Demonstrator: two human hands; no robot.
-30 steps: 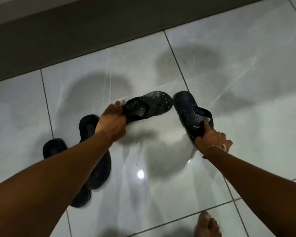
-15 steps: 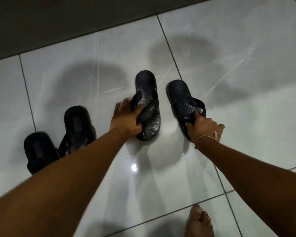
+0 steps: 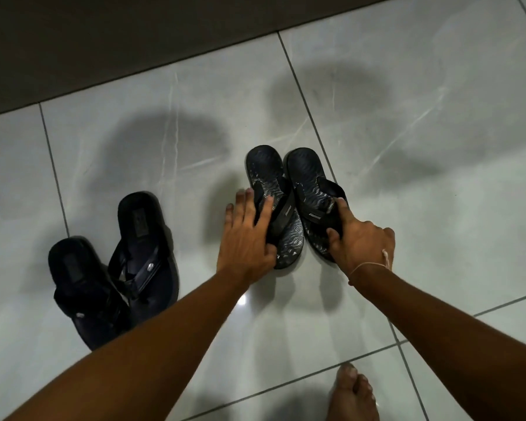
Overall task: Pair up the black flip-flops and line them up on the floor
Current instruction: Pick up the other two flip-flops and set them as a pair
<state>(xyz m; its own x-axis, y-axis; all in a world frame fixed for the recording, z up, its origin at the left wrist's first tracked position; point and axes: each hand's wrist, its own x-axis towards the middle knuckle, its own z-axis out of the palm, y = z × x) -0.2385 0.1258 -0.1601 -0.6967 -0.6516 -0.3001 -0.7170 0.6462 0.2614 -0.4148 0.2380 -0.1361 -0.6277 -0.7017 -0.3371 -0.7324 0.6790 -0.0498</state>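
Note:
Two patterned black flip-flops lie side by side on the pale tile floor, toes pointing away from me and their inner edges touching. My left hand (image 3: 247,235) grips the strap and heel of the left patterned flip-flop (image 3: 268,168). My right hand (image 3: 362,241) holds the strap of the right patterned flip-flop (image 3: 305,171). To the left a second pair of plain black flip-flops lies untouched: the outer one (image 3: 73,268) and the inner one (image 3: 140,214) angle towards each other and overlap at the heels.
A dark skirting band (image 3: 104,41) runs along the far edge of the floor. My bare foot (image 3: 351,396) stands at the bottom right. Shiny grey tiles (image 3: 422,132) stretch to the right of the flip-flops.
The left patterned flip-flop was turned from lying sideways to pointing forward, then slid right against the other one. Both hands have kept their hold.

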